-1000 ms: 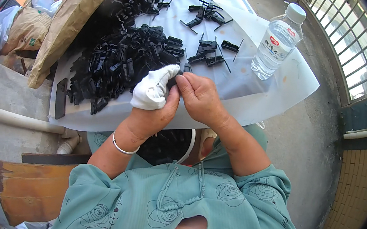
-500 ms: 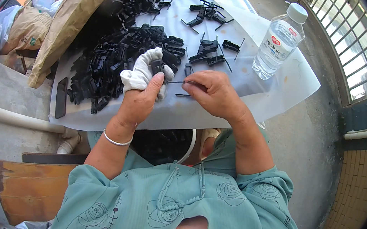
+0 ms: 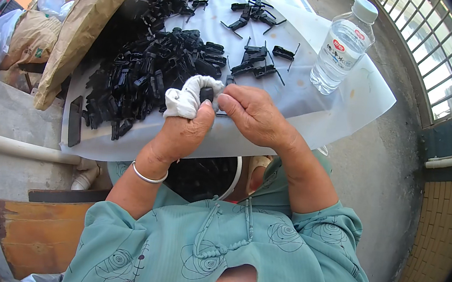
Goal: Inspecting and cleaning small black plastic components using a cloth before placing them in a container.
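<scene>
My left hand (image 3: 185, 127) has a white cloth (image 3: 183, 102) around its fingers, perhaps a part-worn glove. Its thumb presses a small black plastic part (image 3: 206, 94) against the cloth. Right beside it, my right hand (image 3: 255, 113) is closed, fingertips pinched together close to the part. Whatever is between those fingertips is hidden. Beyond my left hand lies a large heap of similar black parts (image 3: 147, 69). Farther right, smaller groups of black parts (image 3: 255, 60) with thin rods sticking out rest on the white plastic sheet (image 3: 319, 118).
A clear water bottle (image 3: 342, 48) with a white cap stands on the sheet at the right. Brown paper (image 3: 82, 27) borders the heap on the left. A dark flat bar (image 3: 75, 121) lies at the left edge. Below the table is a bucket (image 3: 237, 179) holding dark pieces.
My left hand has moved right and turned, bringing the black part up to my right hand. The thin black rod seen stretching between the hands is now hidden.
</scene>
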Tool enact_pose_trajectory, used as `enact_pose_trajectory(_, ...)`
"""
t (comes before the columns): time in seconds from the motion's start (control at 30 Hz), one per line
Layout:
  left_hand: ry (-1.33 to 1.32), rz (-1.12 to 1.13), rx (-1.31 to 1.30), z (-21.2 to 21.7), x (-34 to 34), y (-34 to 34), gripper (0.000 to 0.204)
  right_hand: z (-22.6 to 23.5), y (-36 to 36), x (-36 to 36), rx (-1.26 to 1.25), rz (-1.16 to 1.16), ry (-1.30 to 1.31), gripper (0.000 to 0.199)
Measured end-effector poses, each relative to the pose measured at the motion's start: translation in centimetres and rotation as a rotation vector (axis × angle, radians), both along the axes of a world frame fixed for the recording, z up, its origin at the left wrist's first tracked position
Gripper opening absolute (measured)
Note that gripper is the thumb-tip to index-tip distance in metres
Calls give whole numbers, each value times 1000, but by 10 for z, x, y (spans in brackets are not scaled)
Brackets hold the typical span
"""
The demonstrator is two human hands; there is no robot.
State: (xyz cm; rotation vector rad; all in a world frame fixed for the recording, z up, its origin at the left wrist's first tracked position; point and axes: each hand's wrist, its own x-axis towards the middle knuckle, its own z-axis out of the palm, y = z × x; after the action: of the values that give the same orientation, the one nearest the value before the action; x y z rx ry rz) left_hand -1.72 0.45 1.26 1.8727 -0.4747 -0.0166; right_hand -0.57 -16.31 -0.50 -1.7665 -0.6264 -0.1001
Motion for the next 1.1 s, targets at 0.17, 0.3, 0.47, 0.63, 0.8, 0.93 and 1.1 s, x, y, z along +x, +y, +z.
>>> enact_pose_trajectory(0.17, -204, 48, 155, -2, -6, -10, 27, -2, 7, -1, -66, 20, -92, 24)
enact_pose_trajectory(0.3, -285, 25, 207, -3, -3, -4, 27, -3, 12, -3, -21, -42, -135, 24)
enact_pose_trajectory(0.47, -576, 273, 410, 17, 23, 16, 46, 19, -26, -1, -509, -80, 29, 21)
enact_pose_trajectory(0.63, -681, 342, 406, 12, 19, 30, 31, -6, -33, -3, -819, -137, -158, 19)
enact_pose_trajectory(0.8, 343, 97, -170, -3, -5, 16, 19, 8, -22, 0, -416, -116, -217, 13)
enact_pose_trajectory(0.93, 673, 67, -866, -5, -5, -2, 19, -1, -7, -1, -214, -30, -305, 12)
enact_pose_trajectory(1.1, 587, -101, -861, -13, 2, -3, 19, 7, -10, -4, -262, -16, -236, 17)
